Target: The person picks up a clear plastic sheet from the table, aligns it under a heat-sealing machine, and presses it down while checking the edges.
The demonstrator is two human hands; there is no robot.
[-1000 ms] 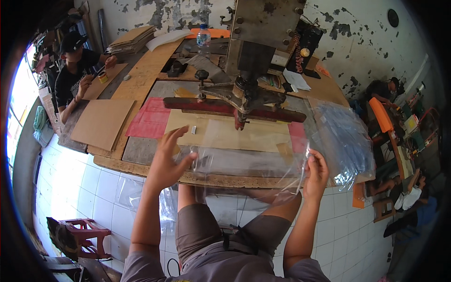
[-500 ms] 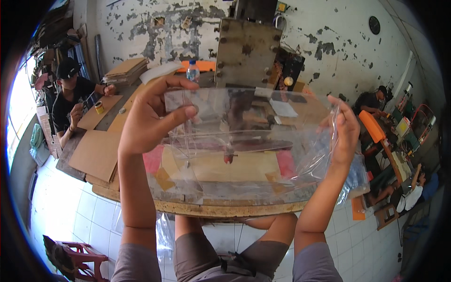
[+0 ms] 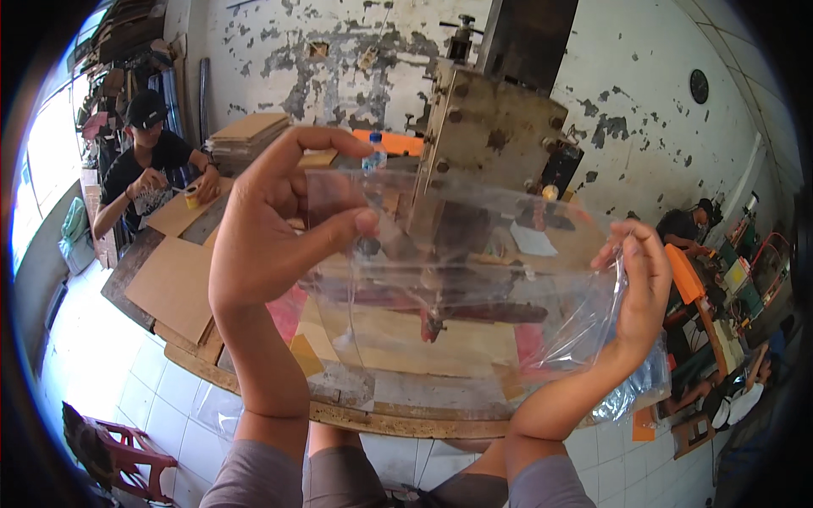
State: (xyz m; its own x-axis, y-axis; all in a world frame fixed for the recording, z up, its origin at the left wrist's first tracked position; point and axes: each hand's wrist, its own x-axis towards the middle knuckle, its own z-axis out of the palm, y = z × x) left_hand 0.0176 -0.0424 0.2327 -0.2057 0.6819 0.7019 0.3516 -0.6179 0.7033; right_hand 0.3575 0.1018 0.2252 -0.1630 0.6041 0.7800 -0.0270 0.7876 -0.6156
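The clear plastic sheet (image 3: 474, 284) is seeming light, limp and slippery, best taken by edges, the right grip (image 3: 645, 284) is pinching one, the left grip (image 3: 254, 241) being unclear.

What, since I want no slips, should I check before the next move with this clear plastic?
1. Right grip holding the clear plastic sheet: ok, at its right edge.
2. Left grip pinched shut: not ok, thumb and index finger apart.
3. Clear plastic sheet smooth: not ok, creased near the right grip.
4. Both grips out from under the red press bar: ok, neither is beneath it.
5. Sheet's lower edge off the workbench: cannot tell.
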